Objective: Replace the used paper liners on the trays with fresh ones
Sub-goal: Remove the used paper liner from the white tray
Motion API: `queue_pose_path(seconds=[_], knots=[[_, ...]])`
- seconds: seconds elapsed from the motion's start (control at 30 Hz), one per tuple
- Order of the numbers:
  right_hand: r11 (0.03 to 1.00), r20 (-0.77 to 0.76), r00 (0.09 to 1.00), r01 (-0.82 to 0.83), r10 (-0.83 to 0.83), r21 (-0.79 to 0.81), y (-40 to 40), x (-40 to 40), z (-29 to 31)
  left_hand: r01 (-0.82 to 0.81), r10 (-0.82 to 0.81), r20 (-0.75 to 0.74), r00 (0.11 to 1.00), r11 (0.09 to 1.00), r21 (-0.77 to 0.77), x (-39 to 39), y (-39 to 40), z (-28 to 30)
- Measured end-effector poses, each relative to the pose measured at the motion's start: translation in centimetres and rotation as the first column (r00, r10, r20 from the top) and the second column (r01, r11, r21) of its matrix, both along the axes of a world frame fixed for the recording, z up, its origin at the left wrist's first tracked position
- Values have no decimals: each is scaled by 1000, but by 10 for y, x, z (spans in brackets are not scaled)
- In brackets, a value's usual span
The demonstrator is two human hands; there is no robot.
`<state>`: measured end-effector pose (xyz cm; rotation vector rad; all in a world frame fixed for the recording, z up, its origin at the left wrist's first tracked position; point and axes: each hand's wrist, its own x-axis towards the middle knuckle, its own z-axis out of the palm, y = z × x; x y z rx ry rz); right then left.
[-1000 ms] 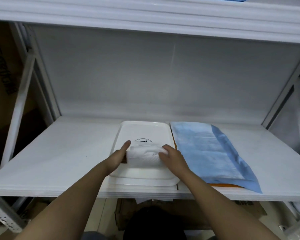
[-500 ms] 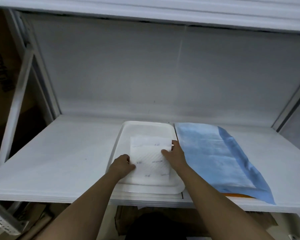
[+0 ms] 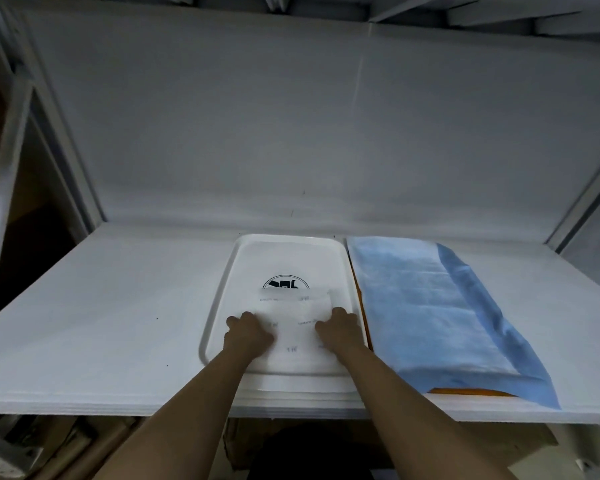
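Observation:
A white tray (image 3: 220,299) with a round black logo lies on the shelf in front of me. A thin white paper liner (image 3: 300,329) with faint print is spread flat over the tray's near half, and its far edge covers the bottom of the logo. My left hand (image 3: 248,332) sits on the liner's left edge with curled fingers and holds it. On the liner's right edge my right hand (image 3: 340,329) does the same. The fingertips are hidden under the knuckles.
A blue sheet (image 3: 423,299) covers an orange tray (image 3: 465,391) just right of the white one. The white shelf (image 3: 101,306) spreads to the left, with metal uprights at both sides and another shelf overhead. Cardboard boxes sit below the front edge.
The liner was a folded bundle between my hands; it has been opened out flat on the tray. Both hands moved toward me along its side edges. My head moved closer.

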<state>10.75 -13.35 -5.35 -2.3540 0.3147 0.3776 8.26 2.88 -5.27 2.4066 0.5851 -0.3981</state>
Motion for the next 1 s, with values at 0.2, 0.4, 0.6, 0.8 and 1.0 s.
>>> queue_pose_path(seconds=[0.2,0.4,0.6,0.8,1.0], knots=[[950,-55,989,147,-137,277,-4,4,0,-132,133,-5,991,975,-178,1,3,5],[858,-76,979,205,-192,472,-4,-9,13,-155,218,72,973,855,-495,-15,-2,25],[758,-83,971,229,-226,611,-3,-21,36,-187,272,27,962,728,-660,-30,1,49],[692,-28,977,168,-209,702,-11,-43,66,-18,156,117,981,672,-741,-47,10,75],[766,159,967,52,-199,641,-26,-72,91,204,-51,311,949,851,-484,-76,7,101]])
